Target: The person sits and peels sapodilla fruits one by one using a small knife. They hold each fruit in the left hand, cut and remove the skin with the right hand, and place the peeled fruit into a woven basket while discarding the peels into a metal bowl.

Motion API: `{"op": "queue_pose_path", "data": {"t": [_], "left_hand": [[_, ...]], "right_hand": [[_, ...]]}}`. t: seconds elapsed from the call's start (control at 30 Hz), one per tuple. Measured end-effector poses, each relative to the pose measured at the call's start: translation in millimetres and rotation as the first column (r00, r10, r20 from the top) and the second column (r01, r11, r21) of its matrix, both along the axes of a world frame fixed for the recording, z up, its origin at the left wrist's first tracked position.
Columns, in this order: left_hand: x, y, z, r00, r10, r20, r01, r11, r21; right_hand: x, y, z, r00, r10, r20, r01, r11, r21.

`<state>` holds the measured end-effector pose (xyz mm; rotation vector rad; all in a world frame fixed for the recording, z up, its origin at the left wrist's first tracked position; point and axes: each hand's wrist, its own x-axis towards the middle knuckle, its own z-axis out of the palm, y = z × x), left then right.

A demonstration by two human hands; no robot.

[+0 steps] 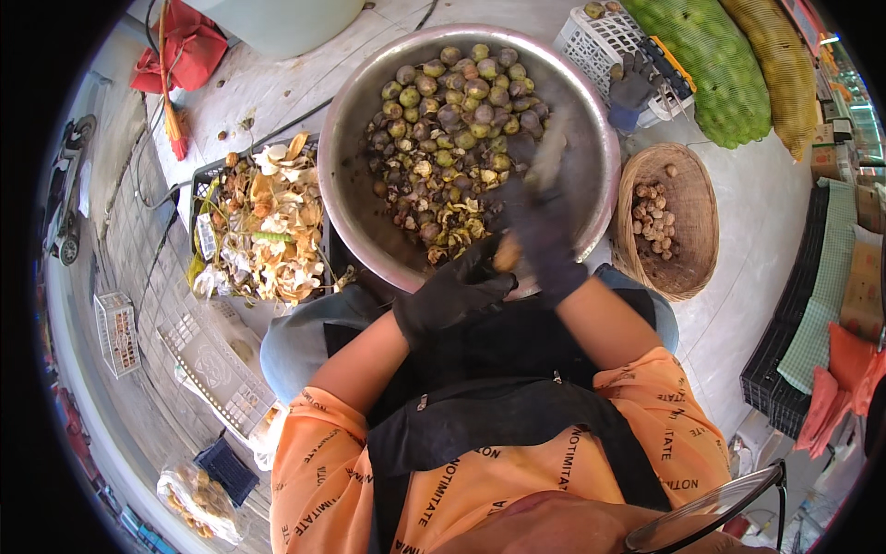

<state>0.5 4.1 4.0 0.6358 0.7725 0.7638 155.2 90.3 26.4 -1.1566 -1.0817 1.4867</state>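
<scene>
My right hand (543,232), in a dark glove, is closed around a blurred knife-like tool whose pale blade (550,156) points away from me over the basin. Below that fist a rounded brown end (507,253) shows, perhaps the tool's wooden handle. My left hand (446,294), in a black glove, is at the basin's near rim with curled fingers; whether they hold something is hidden. Beyond both hands lies the wide metal basin (356,235), holding a heap of green and dark-husked walnuts (477,104). Torn husk pieces (460,225) lie on the heap's near side.
Right of the basin stands a wicker basket (630,256) with shelled-out tan walnuts (653,218). A black crate (201,183) of dry peelings (277,215) sits left. Filled mesh sacks (720,69), a white plastic basket (588,41) and a spare glove (633,86) are at the back right.
</scene>
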Motion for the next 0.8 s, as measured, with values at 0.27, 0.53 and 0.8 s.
{"op": "queue_pose_path", "data": {"t": [0.27,0.53,0.8], "left_hand": [[-23.4,-5.0,-41.8,0.789,0.108,-0.604,0.321,0.766,0.557],[-24.8,16.4,-9.7,0.844,0.027,-0.536,-0.029,1.0,0.005],[-27.8,27.4,-33.9,0.919,0.064,-0.389,-0.138,0.976,-0.167]], "right_hand": [[-44.1,1.0,-48.1,0.651,0.643,0.404,-0.67,0.736,-0.091],[64.7,144.5,-194.5,0.044,0.29,0.956,-0.512,0.828,-0.228],[108.1,153.6,-299.7,0.098,0.364,0.926,-0.371,0.877,-0.305]]}}
